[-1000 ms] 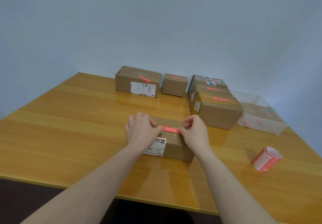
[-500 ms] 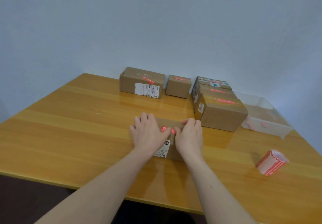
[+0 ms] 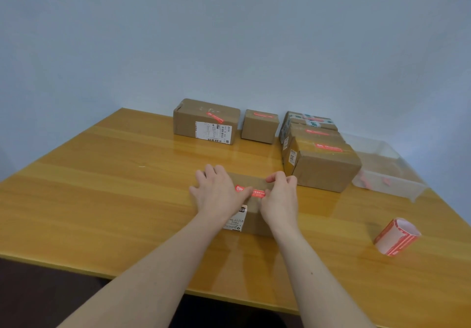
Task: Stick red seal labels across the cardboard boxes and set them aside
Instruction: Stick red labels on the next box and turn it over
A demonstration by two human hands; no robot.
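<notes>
Both hands lie flat on the box (image 3: 251, 215) at table centre, left hand (image 3: 216, 195) at 9 o'clock and right hand (image 3: 280, 197) at 3 o'clock of the label (image 3: 251, 191), thumbs pressing along its left-right length.

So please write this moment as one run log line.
step: pressing label onto box | left hand: flat on box | right hand: on label end | roll: on table
</notes>
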